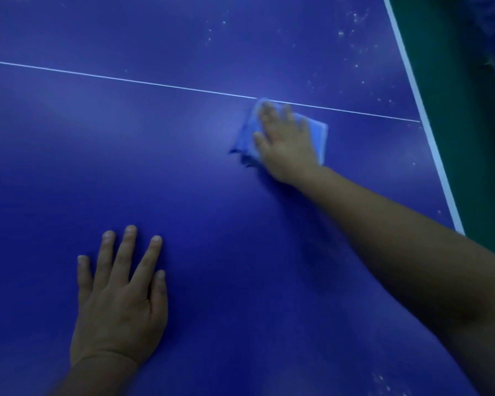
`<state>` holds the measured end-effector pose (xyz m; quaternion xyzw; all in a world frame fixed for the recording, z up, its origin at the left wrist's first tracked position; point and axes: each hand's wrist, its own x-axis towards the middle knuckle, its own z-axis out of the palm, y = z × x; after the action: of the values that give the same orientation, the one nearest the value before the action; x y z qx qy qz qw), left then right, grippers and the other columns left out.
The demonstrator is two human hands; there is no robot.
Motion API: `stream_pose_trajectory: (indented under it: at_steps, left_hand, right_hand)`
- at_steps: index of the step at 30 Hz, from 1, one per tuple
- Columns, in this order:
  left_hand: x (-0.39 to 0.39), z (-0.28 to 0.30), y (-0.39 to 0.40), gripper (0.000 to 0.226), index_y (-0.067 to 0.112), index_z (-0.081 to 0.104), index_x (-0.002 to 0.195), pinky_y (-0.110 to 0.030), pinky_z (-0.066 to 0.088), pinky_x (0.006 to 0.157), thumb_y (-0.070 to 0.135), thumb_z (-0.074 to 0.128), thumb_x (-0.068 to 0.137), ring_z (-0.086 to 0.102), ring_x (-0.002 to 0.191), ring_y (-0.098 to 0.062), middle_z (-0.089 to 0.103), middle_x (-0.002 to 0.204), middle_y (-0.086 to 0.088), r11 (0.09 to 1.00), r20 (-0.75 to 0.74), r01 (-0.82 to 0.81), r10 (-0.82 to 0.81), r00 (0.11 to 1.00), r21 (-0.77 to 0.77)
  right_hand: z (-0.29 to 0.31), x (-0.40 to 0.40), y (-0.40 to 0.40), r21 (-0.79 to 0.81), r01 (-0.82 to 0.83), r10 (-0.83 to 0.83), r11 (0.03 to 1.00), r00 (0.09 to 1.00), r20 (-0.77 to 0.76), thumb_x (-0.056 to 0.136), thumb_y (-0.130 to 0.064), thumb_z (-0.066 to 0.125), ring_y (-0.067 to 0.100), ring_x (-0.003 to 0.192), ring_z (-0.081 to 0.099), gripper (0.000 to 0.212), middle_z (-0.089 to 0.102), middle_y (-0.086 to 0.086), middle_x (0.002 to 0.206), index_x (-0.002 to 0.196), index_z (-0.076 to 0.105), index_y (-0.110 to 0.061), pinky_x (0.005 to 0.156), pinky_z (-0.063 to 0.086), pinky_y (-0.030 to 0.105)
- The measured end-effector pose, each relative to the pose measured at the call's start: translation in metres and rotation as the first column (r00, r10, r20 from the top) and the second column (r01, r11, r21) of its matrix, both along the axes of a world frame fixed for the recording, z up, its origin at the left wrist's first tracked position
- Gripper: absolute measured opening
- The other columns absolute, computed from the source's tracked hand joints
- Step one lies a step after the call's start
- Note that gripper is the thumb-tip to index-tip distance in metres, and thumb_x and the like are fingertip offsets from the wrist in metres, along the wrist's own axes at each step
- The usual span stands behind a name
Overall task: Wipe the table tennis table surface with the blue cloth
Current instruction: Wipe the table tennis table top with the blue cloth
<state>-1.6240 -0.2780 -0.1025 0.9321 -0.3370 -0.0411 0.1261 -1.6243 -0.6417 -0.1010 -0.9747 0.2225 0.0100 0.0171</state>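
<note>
The dark blue table tennis table (183, 181) fills most of the head view. A folded light blue cloth (319, 132) lies on it just below the thin white centre line (126, 80). My right hand (286, 138) presses flat on the cloth with straight fingers, arm stretched out from the lower right. The cloth's middle is hidden under the hand. My left hand (120, 298) rests flat on the bare surface near the front, fingers spread, holding nothing.
White specks of dust (355, 44) dot the surface beyond the centre line at the upper right, and a few more lie at the bottom right. The table's white edge stripe (429, 124) runs down the right side, with green floor (469, 110) beyond it.
</note>
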Motion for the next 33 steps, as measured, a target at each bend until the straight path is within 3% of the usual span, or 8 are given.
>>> stream_pose_trajectory:
  at_steps: [7,12,16,18,21,25,29,33]
  left_hand:
    - [0.0,0.0,-0.001,0.058,0.02,0.047,0.147,-0.048,-0.003,0.121,0.042,0.031,0.096,0.018,0.151,-0.034,0.033,0.159,-0.011,1.0,-0.029,0.001,0.0,1.0,0.023]
    - [0.0,0.0,0.0,0.058,0.021,0.044,0.149,-0.049,-0.003,0.121,0.043,0.028,0.097,0.015,0.151,-0.032,0.031,0.161,-0.011,0.999,-0.043,-0.001,0.003,0.999,0.036]
    - [-0.001,0.0,0.0,0.058,0.02,0.045,0.149,-0.055,0.002,0.121,0.042,0.028,0.098,0.016,0.151,-0.034,0.031,0.16,-0.012,1.0,-0.035,0.0,0.001,0.999,0.027]
    - [-0.001,-0.001,0.0,0.058,0.02,0.045,0.149,-0.055,0.002,0.121,0.042,0.028,0.098,0.016,0.151,-0.034,0.031,0.16,-0.012,1.0,-0.032,0.003,-0.002,0.999,0.025]
    - [0.0,-0.001,0.0,0.059,0.019,0.044,0.15,-0.058,0.004,0.121,0.042,0.027,0.098,0.016,0.151,-0.035,0.03,0.161,-0.012,1.0,-0.029,0.009,-0.008,1.0,0.024]
    - [-0.001,-0.001,0.001,0.059,0.019,0.043,0.15,-0.059,0.005,0.12,0.042,0.027,0.098,0.016,0.151,-0.035,0.03,0.161,-0.013,1.0,-0.032,-0.003,0.004,0.999,0.011]
    - [0.0,-0.003,0.003,0.058,0.02,0.044,0.15,-0.059,0.005,0.12,0.042,0.028,0.098,0.014,0.152,-0.034,0.029,0.161,-0.012,1.0,-0.047,-0.002,0.002,0.999,0.003]
    - [0.0,-0.003,0.002,0.059,0.021,0.042,0.151,-0.053,-0.001,0.121,0.044,0.026,0.098,0.011,0.152,-0.031,0.027,0.163,-0.01,1.0,-0.059,-0.006,0.007,0.998,0.009]
  right_hand:
    - [0.012,-0.097,-0.124,0.106,0.74,-0.742,0.664,0.67,-0.023,0.103,-0.047,0.018,0.032,0.152,0.003,0.063,0.006,-0.004,0.167,0.159,0.012,-0.018,0.119,0.005,0.059]
    - [0.005,-0.122,0.002,0.102,0.004,0.004,0.995,0.997,-0.076,0.094,-0.05,0.024,0.04,0.149,0.017,0.071,0.022,0.004,0.163,0.157,0.022,-0.016,0.115,0.019,0.065]
    - [0.016,-0.205,0.063,0.146,-0.706,0.721,0.693,0.678,-0.143,0.101,-0.052,0.032,0.037,0.151,0.014,0.061,0.023,0.002,0.163,0.154,0.033,-0.021,0.119,0.009,0.058]
    - [0.013,-0.19,0.023,0.087,-0.691,0.696,0.717,0.706,-0.133,0.102,-0.054,0.025,0.037,0.149,0.019,0.06,0.026,0.004,0.162,0.152,0.033,-0.021,0.119,0.013,0.056]
    - [0.007,-0.123,-0.044,0.017,-0.125,0.126,0.992,0.989,-0.073,0.097,-0.057,0.017,0.039,0.147,0.024,0.069,0.026,0.006,0.162,0.156,0.021,-0.021,0.114,0.021,0.061]
    - [0.009,-0.064,-0.044,0.062,0.314,-0.313,0.948,0.95,-0.017,0.097,-0.053,0.02,0.031,0.152,0.009,0.068,0.012,-0.005,0.166,0.158,0.016,-0.024,0.119,0.01,0.056]
    - [0.007,-0.102,0.082,0.109,-0.265,0.27,0.958,0.963,-0.027,0.093,-0.054,0.026,0.038,0.15,0.017,0.072,0.025,0.0,0.163,0.156,0.027,-0.019,0.117,0.011,0.062]
    - [0.013,-0.174,0.096,0.134,-0.742,0.753,0.657,0.655,-0.064,0.098,-0.051,0.037,0.034,0.15,0.018,0.061,0.029,0.0,0.161,0.153,0.034,-0.024,0.119,0.009,0.058]
